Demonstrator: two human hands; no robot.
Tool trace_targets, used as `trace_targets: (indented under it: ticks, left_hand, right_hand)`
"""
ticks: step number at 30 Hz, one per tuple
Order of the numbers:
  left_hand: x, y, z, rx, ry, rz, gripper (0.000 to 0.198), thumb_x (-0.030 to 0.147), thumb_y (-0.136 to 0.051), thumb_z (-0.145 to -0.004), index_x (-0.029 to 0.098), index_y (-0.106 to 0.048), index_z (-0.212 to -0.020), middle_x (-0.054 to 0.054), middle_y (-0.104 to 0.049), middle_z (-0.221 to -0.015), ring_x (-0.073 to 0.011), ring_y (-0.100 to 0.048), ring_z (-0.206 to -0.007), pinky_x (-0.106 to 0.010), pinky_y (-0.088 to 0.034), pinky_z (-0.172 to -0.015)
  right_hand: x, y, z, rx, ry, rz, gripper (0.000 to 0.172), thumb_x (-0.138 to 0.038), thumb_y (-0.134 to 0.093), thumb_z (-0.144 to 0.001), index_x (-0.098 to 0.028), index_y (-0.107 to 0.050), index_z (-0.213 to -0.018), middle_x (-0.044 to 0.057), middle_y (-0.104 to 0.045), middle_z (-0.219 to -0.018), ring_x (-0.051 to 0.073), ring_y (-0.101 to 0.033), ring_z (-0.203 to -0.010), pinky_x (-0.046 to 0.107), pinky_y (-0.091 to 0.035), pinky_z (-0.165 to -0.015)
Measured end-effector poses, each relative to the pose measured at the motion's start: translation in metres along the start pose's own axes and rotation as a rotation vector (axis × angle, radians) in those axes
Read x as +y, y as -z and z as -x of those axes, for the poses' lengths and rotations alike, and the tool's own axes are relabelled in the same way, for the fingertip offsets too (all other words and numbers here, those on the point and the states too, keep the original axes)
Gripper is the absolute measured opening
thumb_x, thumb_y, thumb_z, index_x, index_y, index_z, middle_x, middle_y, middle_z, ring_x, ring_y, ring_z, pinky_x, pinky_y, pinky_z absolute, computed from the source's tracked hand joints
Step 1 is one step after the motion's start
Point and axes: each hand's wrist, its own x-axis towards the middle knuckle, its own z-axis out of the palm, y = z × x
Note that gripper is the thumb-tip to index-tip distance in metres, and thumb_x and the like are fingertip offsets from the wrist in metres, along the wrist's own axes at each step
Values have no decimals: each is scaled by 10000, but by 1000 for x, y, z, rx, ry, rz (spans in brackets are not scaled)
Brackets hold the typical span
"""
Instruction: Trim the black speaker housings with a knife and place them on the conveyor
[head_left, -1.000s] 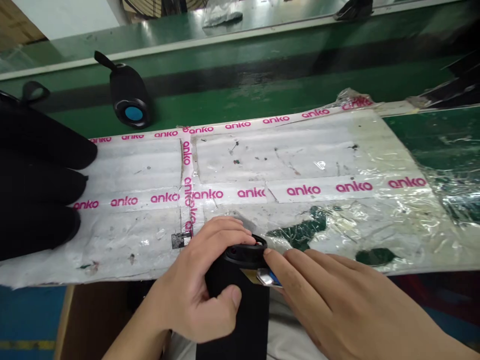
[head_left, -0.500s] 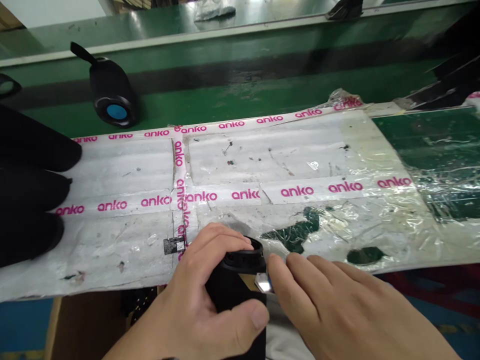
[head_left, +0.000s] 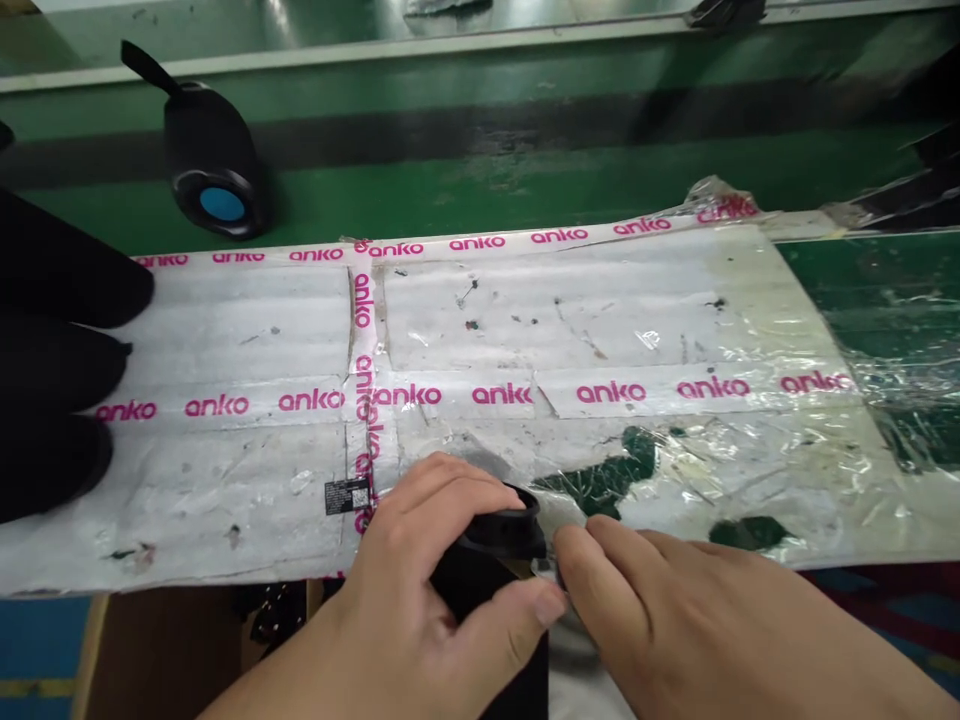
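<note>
My left hand [head_left: 435,580] is wrapped round a black fabric-covered tube [head_left: 474,582], fingers over its top and thumb along the near side. The tube looks like a speaker body, and a black plastic ring [head_left: 514,535] forms its open upper end. Close against the ring's right side, my right hand [head_left: 675,610] is closed on a small tool with a shiny metal tip [head_left: 545,568]. Most of that tool is hidden inside the fingers, so its kind cannot be told. The tube's lower part drops below the bench edge.
Several black fabric tubes [head_left: 60,265] lie at the left on the taped white bench cover [head_left: 570,320]. Behind, a black speaker [head_left: 214,160] with a strap stands on the green conveyor belt [head_left: 420,180]. A small black label [head_left: 347,495] lies nearby. Below is a cardboard box [head_left: 150,650].
Both hands and the tube have shifted slightly right in view, as has much of the bench. The tool's metal tip shows less than before. The left hand still holds the tube.
</note>
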Motion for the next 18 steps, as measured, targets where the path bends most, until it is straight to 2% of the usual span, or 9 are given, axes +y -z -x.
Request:
trace_targets:
  ticks: [5, 8, 10, 13, 16, 18]
  left_hand:
    - [-1, 1, -1, -20, 1, 47, 221, 294, -839, -893, 262, -736, -1086, -29, -790, -949, -232, -754, -903, -367, -616, -802]
    - [-3, 0, -2, -57, 47, 65, 378, 296, -958, -758, 273, -721, -1052, -13, -768, -961, -234, -726, -867, -374, -590, -771]
    - [-6, 2, 0, -85, 93, 85, 434, 246, -967, -717, 280, -718, -1071, -12, -751, -1003, -238, -724, -890, -380, -588, -791]
    - [-14, 13, 10, -87, 78, 113, 429, 286, -936, -793, 307, -711, -1157, -53, -722, -1209, -304, -717, -1141, -458, -587, -987]
    - [-15, 32, 30, -84, 103, 21, 462, 398, -870, -914, 390, -695, -1341, -75, -547, -1567, -401, -490, -1530, -561, -471, -1219]
    - [-9, 43, 44, -82, 157, -55, 478, 360, -729, -1027, 462, -624, -1483, -38, -454, -1676, -387, -391, -1619, -543, -441, -1270]
  right_hand:
    - [4, 6, -12, 5, -29, -183, 350, -57, -520, -644, -290, -454, -896, -71, -540, -611, 145, -439, -345, 364, -206, -402]
    - [10, 15, -16, -68, 5, -245, 346, -40, -533, -659, -288, -455, -888, -74, -541, -601, 146, -451, -354, 355, -215, -406]
    - [15, 18, -14, -72, 39, -246, 340, -36, -522, -670, -291, -453, -885, -70, -542, -605, 164, -464, -363, 366, -235, -414]
    - [23, 17, -4, 33, 6, -232, 298, -32, -480, -785, -294, -455, -926, -56, -577, -660, 180, -516, -415, 381, -286, -436]
    - [24, 7, 7, 137, -90, -242, 179, -124, -404, -1049, -268, -508, -1054, -31, -686, -769, 168, -648, -526, 353, -417, -486]
    - [18, -3, 9, 175, -108, -281, 189, -222, -337, -1151, -252, -518, -1105, -38, -710, -775, 147, -692, -551, 317, -460, -491]
